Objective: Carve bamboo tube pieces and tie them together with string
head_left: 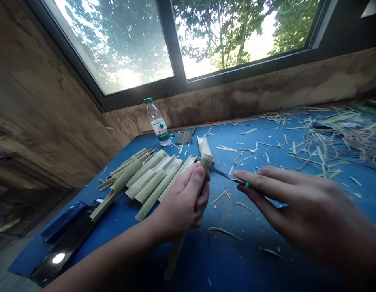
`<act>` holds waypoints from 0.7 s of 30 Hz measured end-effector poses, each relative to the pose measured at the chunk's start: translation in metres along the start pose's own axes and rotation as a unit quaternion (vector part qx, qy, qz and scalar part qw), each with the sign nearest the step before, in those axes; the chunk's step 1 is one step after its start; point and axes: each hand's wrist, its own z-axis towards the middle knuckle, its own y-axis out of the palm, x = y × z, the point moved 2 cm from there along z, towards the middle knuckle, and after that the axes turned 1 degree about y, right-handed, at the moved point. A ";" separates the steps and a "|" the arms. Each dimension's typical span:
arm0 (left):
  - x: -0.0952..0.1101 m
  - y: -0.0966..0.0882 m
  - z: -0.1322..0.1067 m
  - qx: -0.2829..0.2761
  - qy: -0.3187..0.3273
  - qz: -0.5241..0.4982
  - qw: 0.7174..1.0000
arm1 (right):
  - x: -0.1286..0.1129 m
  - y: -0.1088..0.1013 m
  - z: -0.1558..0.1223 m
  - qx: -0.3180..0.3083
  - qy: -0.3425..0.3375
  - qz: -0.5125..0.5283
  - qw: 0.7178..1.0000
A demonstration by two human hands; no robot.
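My left hand (pixel 188 192) is closed around a split bamboo piece (pixel 205 151), thumb on top. The far end of the piece is a hollow, pale half-tube, and its long narrow part runs below my hand toward the table's near side. My right hand (pixel 294 207) grips a knife (pixel 226 175) with a thin metal blade and a bit of green near the fingers; most of its handle is hidden. The blade's tip meets the bamboo just beyond my left fingers. Several cut bamboo pieces (pixel 150 186) lie side by side to the left of my left hand.
A water bottle (pixel 159 126) with a green cap stands near the wall. Bamboo shavings (pixel 242 156) litter the blue table (pixel 236 251). At right lies a tangle of thin strips (pixel 346 150). A shiny black strip (pixel 65 247) and a dark blue packet (pixel 65 221) lie at left.
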 end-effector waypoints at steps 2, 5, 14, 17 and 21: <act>-0.002 0.001 -0.002 0.008 0.036 0.030 0.999 | 0.003 0.006 0.004 -0.098 0.147 0.233 0.956; -0.002 0.001 -0.004 0.035 0.088 0.083 0.992 | 0.002 0.015 0.005 -0.242 0.312 0.497 0.773; -0.001 -0.001 -0.005 0.036 0.059 0.082 0.994 | 0.006 0.011 0.004 -0.063 0.125 0.202 0.969; 0.001 0.000 -0.004 0.010 0.002 0.034 0.999 | 0.004 0.002 0.001 0.038 -0.035 -0.085 0.995; 0.004 -0.002 -0.003 0.003 -0.036 0.022 0.999 | 0.001 -0.004 -0.003 0.048 -0.110 -0.265 0.957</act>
